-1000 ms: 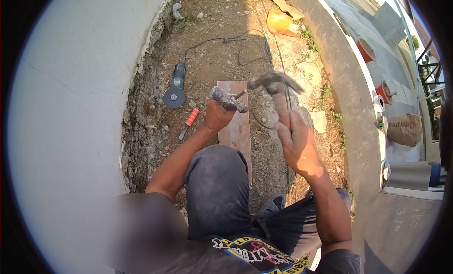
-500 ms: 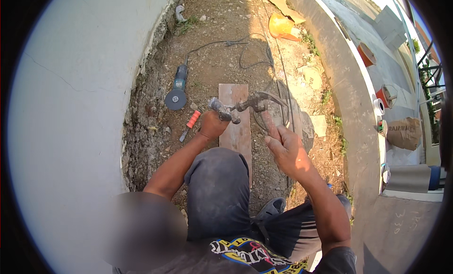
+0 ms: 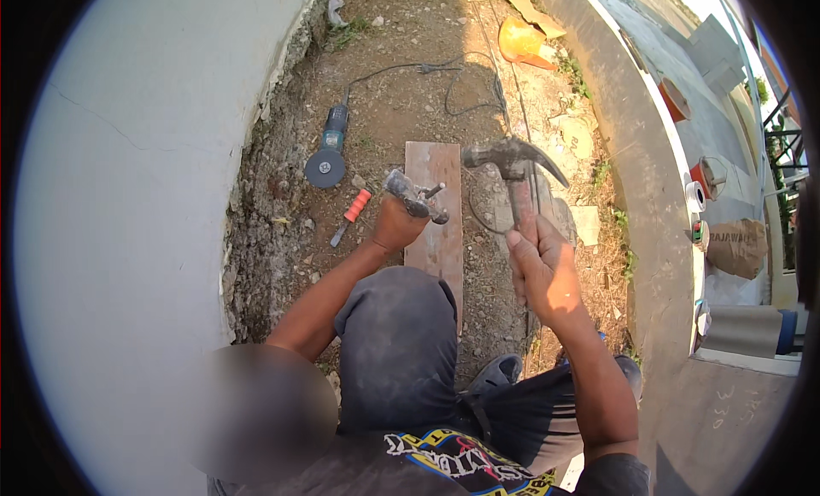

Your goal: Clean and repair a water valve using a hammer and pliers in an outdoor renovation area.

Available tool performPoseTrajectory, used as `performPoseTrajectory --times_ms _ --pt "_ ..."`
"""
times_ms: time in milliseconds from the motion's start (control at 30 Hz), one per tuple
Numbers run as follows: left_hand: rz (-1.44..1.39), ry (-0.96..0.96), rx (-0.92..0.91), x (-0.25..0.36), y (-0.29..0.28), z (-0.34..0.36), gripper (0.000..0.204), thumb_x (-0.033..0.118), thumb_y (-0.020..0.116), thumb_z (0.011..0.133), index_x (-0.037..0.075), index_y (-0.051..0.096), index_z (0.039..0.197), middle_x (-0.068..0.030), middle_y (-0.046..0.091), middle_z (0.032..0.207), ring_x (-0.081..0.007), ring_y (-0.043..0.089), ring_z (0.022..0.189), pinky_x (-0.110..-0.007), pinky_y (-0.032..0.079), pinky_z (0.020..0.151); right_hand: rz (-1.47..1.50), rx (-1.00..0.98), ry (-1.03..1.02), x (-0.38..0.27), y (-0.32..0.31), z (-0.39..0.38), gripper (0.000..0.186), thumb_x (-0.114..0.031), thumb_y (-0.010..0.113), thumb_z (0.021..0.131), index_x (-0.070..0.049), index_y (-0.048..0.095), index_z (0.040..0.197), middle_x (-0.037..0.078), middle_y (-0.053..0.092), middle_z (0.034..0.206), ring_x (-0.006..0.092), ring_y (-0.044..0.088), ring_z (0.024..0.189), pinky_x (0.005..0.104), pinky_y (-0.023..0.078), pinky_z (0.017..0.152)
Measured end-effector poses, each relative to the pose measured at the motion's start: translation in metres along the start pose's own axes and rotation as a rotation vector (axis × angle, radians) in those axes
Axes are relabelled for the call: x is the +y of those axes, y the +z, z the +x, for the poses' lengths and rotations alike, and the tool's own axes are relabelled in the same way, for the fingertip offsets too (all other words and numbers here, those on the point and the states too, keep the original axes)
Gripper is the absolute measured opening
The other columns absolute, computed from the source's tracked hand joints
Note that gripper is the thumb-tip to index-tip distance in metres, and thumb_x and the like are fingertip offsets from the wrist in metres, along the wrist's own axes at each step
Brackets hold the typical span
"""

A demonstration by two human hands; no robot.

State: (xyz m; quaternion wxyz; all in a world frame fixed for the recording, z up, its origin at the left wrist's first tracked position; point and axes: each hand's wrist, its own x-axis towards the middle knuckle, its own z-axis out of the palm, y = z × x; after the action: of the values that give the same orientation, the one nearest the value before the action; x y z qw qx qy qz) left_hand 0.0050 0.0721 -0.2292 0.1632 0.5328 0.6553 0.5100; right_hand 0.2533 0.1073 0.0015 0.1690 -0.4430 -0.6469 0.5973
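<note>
My right hand is wrapped round the reddish handle of a claw hammer, whose worn metal head is raised to the right of my left hand. In my left hand is a grey, scuffed metal piece with a short dark pin sticking out toward the hammer; its exact kind does not show. My fingers hide its lower part. Both hands are above or beside a reddish-brown wooden board lying on the soil, and the hammer head is apart from the metal piece.
Left of the board lie an angle grinder with its cable and a chisel with an orange handle. A pale wall rises on the left, a low concrete wall on the right. An orange helmet-like object lies further off.
The hammer has swung up and to the right, away from the metal piece its head was against. My left hand keeps its hold, and the view has shifted slightly.
</note>
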Motion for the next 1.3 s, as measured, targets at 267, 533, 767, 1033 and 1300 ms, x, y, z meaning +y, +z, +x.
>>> performPoseTrajectory --times_ms 267,533,767,1033,1300 --pt "-0.219 -0.082 -0.029 0.018 -0.014 0.017 0.024 0.021 0.079 0.084 0.0 0.071 0.09 -0.0062 0.067 0.069 -0.0116 0.057 0.063 -0.034 0.047 0.06 0.075 0.184 -0.319 -0.015 -0.025 0.0 0.013 -0.016 0.057 0.107 -0.007 0.053 0.099 -0.004 0.046 0.073 0.0044 0.041 0.06 0.0232 0.035 0.052" --pt "-0.128 -0.418 -0.148 0.025 -0.01 -0.011 0.029 0.026 0.076 0.089 -0.002 0.074 0.099 -0.0122 0.072 0.075 -0.0159 0.066 0.067 -0.036 0.051 0.065 -0.185 0.235 -0.394 -0.026 -0.036 -0.007 0.019 -0.02 0.06 0.107 -0.002 0.058 0.101 -0.004 0.045 0.077 0.0052 0.039 0.07 0.0229 0.035 0.061" --pt "-0.057 -0.203 0.025 0.045 -0.015 -0.002 0.03 0.025 0.078 0.088 -0.003 0.069 0.084 -0.0125 0.067 0.066 -0.0155 0.06 0.061 -0.037 0.048 0.058 -0.012 0.45 -0.803 -0.036 -0.014 -0.004 0.029 -0.021 0.048 0.11 0.006 0.055 0.12 0.0 0.048 0.065 0.004 0.041 0.048 0.0206 0.033 0.044" --pt "0.001 -0.121 -0.095 0.023 -0.005 -0.013 0.023 0.022 0.076 0.084 -0.001 0.072 0.089 -0.0153 0.067 0.067 -0.0163 0.061 0.058 -0.037 0.049 0.058 -0.246 0.181 -0.277 -0.023 -0.02 -0.013 0.027 -0.024 0.065 0.102 0.0 0.057 0.094 0.009 0.052 0.068 0.0196 0.051 0.061 0.0362 0.041 0.058" --pt "-0.074 -0.132 -0.018 0.014 0.001 0.0 0.023 0.021 0.077 0.082 0.001 0.074 0.093 -0.015 0.067 0.067 -0.0165 0.062 0.057 -0.038 0.05 0.057 0.309 0.598 -0.722 -0.04 -0.031 -0.01 0.021 -0.024 0.056 0.108 -0.004 0.052 0.104 0.002 0.051 0.073 0.0099 0.046 0.055 0.0284 0.04 0.048"
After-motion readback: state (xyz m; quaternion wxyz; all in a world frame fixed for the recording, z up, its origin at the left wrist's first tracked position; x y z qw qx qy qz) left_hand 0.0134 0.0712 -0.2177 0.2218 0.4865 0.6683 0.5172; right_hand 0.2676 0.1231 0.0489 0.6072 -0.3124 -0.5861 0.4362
